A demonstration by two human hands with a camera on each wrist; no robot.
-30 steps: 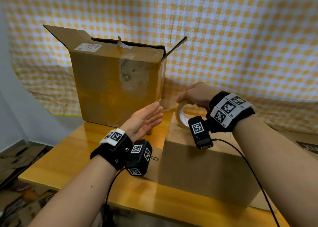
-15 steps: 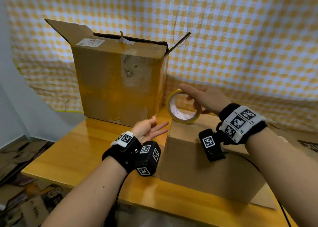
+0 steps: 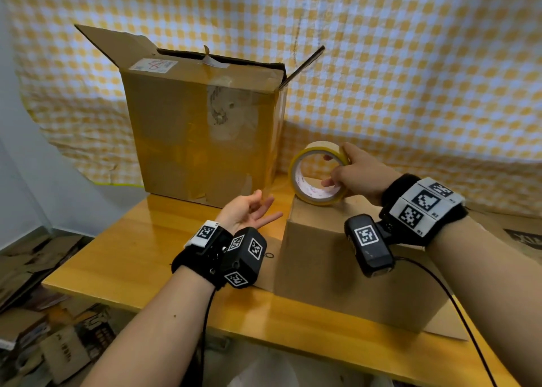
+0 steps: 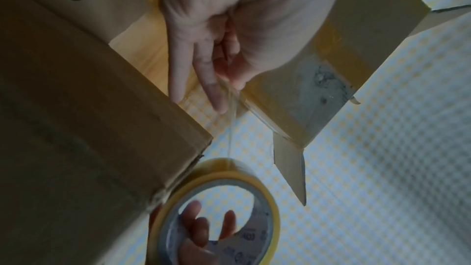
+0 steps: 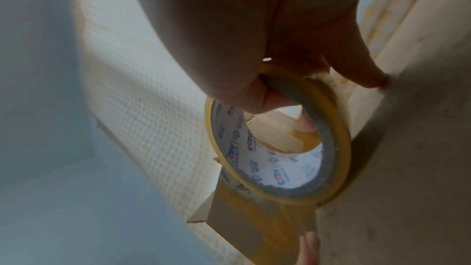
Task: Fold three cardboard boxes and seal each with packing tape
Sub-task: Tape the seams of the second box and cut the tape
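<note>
A yellow-edged roll of packing tape (image 3: 319, 201) stands on edge at the top left corner of the small closed cardboard box (image 3: 337, 284). My right hand (image 3: 357, 172) grips the roll, thumb inside the core and fingers over the rim (image 5: 339, 132). My left hand (image 3: 249, 210) hovers palm up just left of that box. Its thumb and fingers pinch the end of a clear tape strip (image 4: 230, 128) that runs back to the roll (image 4: 267, 194). A large taped box (image 3: 190, 128) with raised top flaps stands behind, at the back left.
The boxes rest on a wooden table (image 3: 132, 257) in front of a yellow checked cloth (image 3: 410, 78). A flat cardboard sheet (image 3: 448, 332) lies under the small box at the right. Flattened cardboard (image 3: 44, 342) litters the floor below the table's left edge.
My right hand has turned the roll so its opening faces me and brought it to the small box's top left corner. My left hand has sunk lower, fingers curling on the tape end.
</note>
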